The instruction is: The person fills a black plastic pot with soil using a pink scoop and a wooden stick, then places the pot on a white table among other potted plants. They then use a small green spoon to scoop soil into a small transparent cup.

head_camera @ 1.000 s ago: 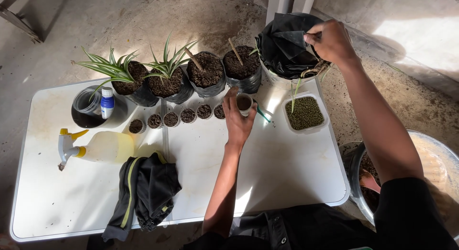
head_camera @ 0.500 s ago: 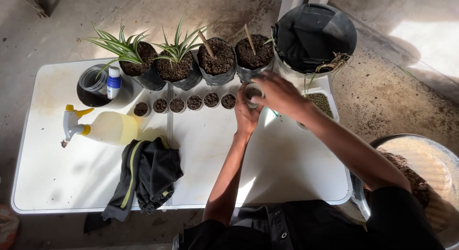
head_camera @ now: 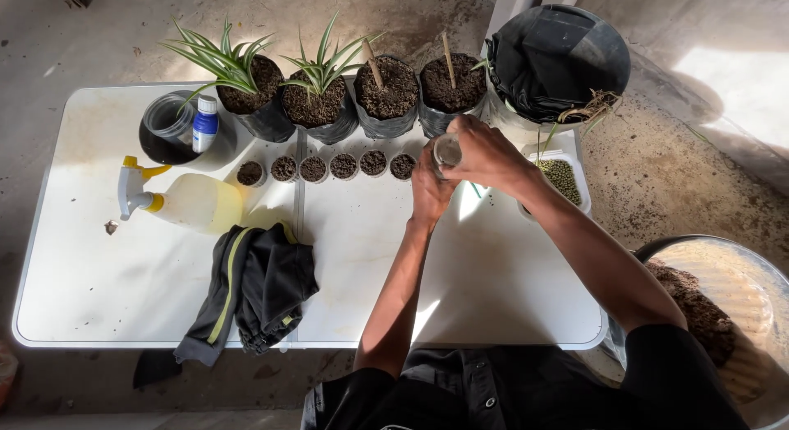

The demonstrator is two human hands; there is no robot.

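Observation:
Both hands meet at a small clear cup [head_camera: 447, 151] near the back of the white folding table [head_camera: 123, 290]. My left hand [head_camera: 429, 191] grips the cup from below. My right hand [head_camera: 486, 154] covers its top and right side; what its fingers hold is hidden. Left of the cup runs a row of several small soil-filled cups [head_camera: 343, 164]. Just right of my hands sits a white tray of green pellets [head_camera: 562, 177].
Black grow bags of soil line the back edge, two with striped green plants [head_camera: 223, 62], two with sticks [head_camera: 448, 60]. A black bucket [head_camera: 559, 60] stands back right. A spray bottle [head_camera: 177, 201], dark jacket [head_camera: 255, 286], jar and small blue-capped bottle [head_camera: 205, 124] lie left. A soil tub [head_camera: 723, 315] sits right.
My right hand came down from the black bucket at the back right to the small cup held by my left hand. The view shifted slightly.

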